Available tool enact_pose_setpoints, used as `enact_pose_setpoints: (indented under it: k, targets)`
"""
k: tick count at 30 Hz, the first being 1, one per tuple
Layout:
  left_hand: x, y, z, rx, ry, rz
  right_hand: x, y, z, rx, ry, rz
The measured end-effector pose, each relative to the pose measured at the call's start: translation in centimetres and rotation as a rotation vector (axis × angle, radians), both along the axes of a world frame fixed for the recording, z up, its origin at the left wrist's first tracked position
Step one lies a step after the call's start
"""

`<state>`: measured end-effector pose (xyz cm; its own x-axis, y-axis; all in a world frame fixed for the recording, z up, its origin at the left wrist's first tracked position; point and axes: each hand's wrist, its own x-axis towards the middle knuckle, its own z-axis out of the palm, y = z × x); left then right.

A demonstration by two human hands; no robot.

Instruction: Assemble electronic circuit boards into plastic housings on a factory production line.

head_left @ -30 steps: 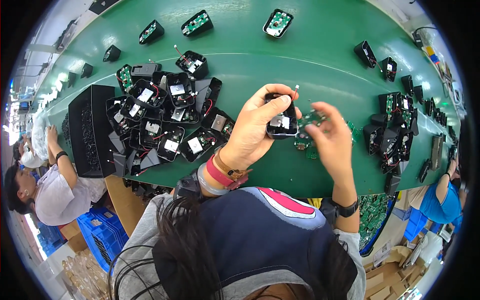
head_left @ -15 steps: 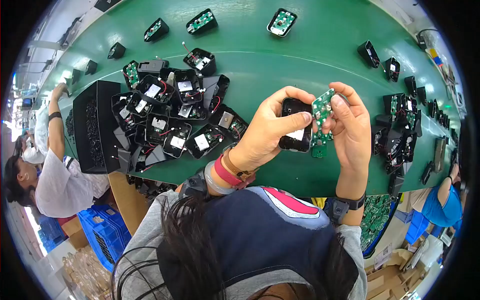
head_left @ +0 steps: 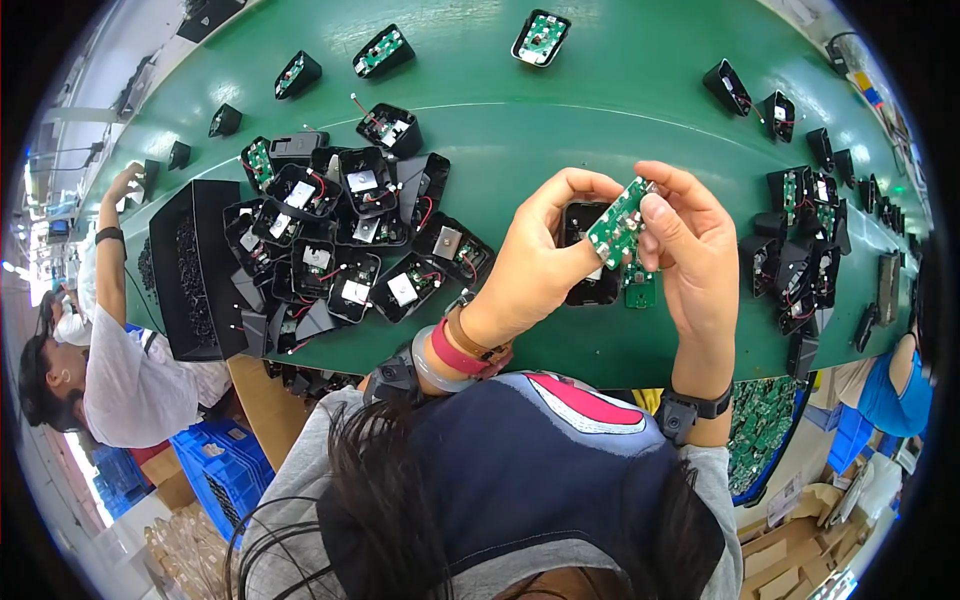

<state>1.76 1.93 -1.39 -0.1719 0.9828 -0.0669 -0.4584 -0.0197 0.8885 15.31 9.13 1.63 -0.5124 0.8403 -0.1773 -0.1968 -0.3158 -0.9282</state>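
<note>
My left hand (head_left: pixel 550 235) is closed around a black plastic housing (head_left: pixel 592 289) with an open top, its thumb reaching across toward the board. Between the thumb and fingers of my right hand (head_left: pixel 695 235), a green circuit board (head_left: pixel 620 222) is pinched and tilted over the housing's right side. The board hides part of the housing's inside. Just below my right fingers a second green board (head_left: pixel 640 287) shows; whether it is held or lies on the table I cannot tell. Left of my left wrist lies a pile of black housings (head_left: pixel 365 202) with silver blocks and red wires.
A black bin (head_left: pixel 222 270) of small dark parts stands beyond the pile. More housings (head_left: pixel 795 240) are heaped at the right, and one with a board (head_left: pixel 541 38) sits at the back. A tray of green boards (head_left: pixel 765 430) is below the table edge. Co-workers (head_left: pixel 150 385) sit at both sides.
The circuit board has moved left and tilted over the housing, and now covers more of its opening. My left thumb has slid behind the board. Both hands keep their holds.
</note>
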Motion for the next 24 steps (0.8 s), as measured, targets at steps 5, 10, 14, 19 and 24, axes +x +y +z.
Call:
enact_pose_setpoints:
  k: [5, 10, 14, 19, 24]
  targets:
    - [-0.2, -0.1, -0.1, 0.028, 0.047, 0.005, 0.4, -0.4, 0.5, 0.037, -0.02, -0.002]
    - [0.0, -0.2, -0.1, 0.017, -0.057, -0.016, 1.6, -0.1, -0.6, -0.004, -0.061, 0.043]
    - [0.2, 0.0, -0.5, -0.012, -0.128, -0.011, 1.5, -0.4, -1.0, -0.089, -0.06, 0.056]
    - [0.4, 0.1, -0.7, -0.034, -0.112, 0.065, 1.7, -0.8, -1.7, -0.092, -0.083, 0.077]
    - [0.5, 0.1, -0.8, 0.014, -0.168, 0.145, 1.4, -1.1, -2.0, -0.124, -0.071, 0.047]
